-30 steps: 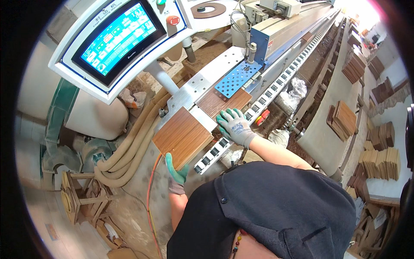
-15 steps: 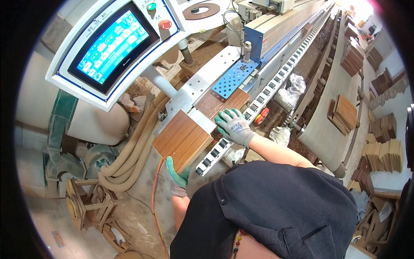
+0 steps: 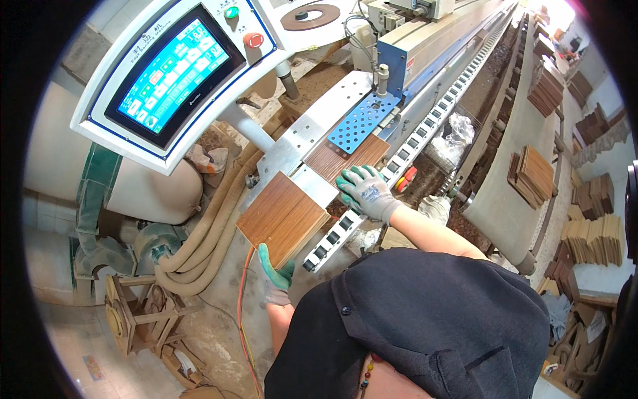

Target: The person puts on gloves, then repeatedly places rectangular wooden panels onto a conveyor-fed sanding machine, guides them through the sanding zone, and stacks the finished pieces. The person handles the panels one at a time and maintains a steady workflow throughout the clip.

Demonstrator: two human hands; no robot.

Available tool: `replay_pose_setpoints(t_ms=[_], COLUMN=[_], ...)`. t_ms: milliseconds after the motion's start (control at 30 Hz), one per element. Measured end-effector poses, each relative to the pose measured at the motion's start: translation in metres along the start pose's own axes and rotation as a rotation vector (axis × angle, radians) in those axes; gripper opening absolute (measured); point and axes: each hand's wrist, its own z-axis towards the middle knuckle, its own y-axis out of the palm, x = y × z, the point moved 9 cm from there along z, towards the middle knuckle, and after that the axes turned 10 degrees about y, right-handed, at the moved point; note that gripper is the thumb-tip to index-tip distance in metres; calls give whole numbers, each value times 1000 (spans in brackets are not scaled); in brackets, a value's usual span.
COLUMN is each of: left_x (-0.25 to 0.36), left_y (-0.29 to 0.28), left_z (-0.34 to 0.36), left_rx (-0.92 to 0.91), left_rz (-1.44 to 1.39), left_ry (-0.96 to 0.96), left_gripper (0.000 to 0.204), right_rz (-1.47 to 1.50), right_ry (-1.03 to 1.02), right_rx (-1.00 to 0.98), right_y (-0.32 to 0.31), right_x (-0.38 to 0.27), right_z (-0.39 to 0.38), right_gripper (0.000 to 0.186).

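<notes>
My left hand (image 3: 274, 274), in a grey and green work glove, grips the near corner of a stack of brown wood-grain boards (image 3: 282, 211), thumb on top and fingers beneath. The stack sits at the near end of the machine's metal table. My right hand (image 3: 367, 193), gloved alike, rests flat with fingers spread on the near edge of a darker wood-grain board (image 3: 339, 159). That board lies on the metal table (image 3: 312, 183), its far part under a blue perforated plate (image 3: 362, 123). Beside it runs a chain conveyor with black pads (image 3: 345, 223).
A control panel with a lit screen (image 3: 174, 76) stands at the upper left. Ribbed hoses (image 3: 206, 243) hang below it. On the right, a long belt (image 3: 508, 193) carries board stacks (image 3: 533, 174). More boards (image 3: 591, 238) stand at far right. An orange cable (image 3: 243, 312) trails across the floor.
</notes>
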Motion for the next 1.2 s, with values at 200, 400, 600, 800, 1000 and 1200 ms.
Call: replay_pose_setpoints(t_ms=[200,400,600,800,1000,1200], left_x=[-8,-5,-6,-17,39,18], left_y=[-6,-3,-3,-10,10,7], left_z=[2,-1,4,8,7,13], left_rx=[69,78,56,44,-203,-386], left_rz=[16,28,16,-77,749,717], left_ry=[-77,-89,-66,-81,807,842], left_gripper=[59,60,60,52,50,49], right_rz=[-39,-169,-261,-277,386,1034], right_ry=[29,148,275,454,413,401], right_rx=[27,-42,-82,134,-70,-499], right_y=[-3,-2,-11,-28,-13,42], right_x=[31,81,144,191,99,-31], right_z=[7,17,30,36,33,15], right_gripper=[37,44,50,44,44,46])
